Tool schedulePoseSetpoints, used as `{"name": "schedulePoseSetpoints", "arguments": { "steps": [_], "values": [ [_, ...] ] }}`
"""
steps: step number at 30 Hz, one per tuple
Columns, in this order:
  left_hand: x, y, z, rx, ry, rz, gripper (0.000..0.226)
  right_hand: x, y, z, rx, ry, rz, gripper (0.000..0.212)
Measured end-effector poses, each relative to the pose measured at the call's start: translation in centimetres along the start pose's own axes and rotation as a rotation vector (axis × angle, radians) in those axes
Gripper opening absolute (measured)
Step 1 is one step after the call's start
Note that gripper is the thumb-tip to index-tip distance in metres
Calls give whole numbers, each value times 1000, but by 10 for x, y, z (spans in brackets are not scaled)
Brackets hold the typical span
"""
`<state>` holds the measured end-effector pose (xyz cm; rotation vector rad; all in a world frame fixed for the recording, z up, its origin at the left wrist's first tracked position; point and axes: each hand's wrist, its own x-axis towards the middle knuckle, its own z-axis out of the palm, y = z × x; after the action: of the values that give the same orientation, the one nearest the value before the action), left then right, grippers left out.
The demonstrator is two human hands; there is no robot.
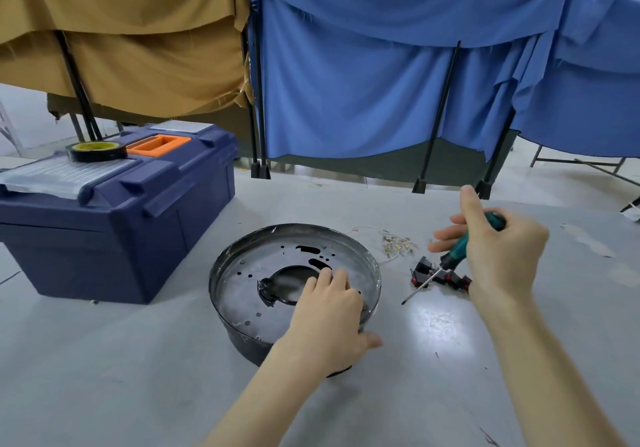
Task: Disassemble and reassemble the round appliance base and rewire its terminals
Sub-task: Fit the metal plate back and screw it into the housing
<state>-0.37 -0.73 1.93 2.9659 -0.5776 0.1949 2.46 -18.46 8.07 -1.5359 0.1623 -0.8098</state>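
The round appliance base (249,273), a dark metal pan with a punched grey floor and a large centre opening, sits mid-table. My left hand (329,311) rests over its near right rim, fingers inside on the floor and thumb outside the wall. To the right, my right hand (495,256) grips a green-handled screwdriver (453,259) above the table, its tip pointing down-left. Under the shaft lie black and red terminal parts (424,270). Small brass connectors and thin wires (398,244) are scattered just beyond them.
A dark blue toolbox (114,224) with an orange handle stands at the left, a roll of black tape (97,151) on its lid. Blue and tan cloths hang on black stands along the table's far edge. The grey tabletop (138,377) spreads in front.
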Motion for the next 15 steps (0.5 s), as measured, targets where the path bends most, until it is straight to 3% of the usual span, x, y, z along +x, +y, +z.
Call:
{"name": "schedulePoseSetpoints", "arguments": {
  "steps": [3,7,15],
  "values": [
    [-2,6,-1,89,71,18,28,-1,6,-4,-13,-1,15,41],
    [-3,4,-6,141,98,46,26,0,10,-6,-13,-8,36,37],
    [11,-28,-59,-146,123,-43,33,2,27,-10,-8,-107,238,27]
  ]
}}
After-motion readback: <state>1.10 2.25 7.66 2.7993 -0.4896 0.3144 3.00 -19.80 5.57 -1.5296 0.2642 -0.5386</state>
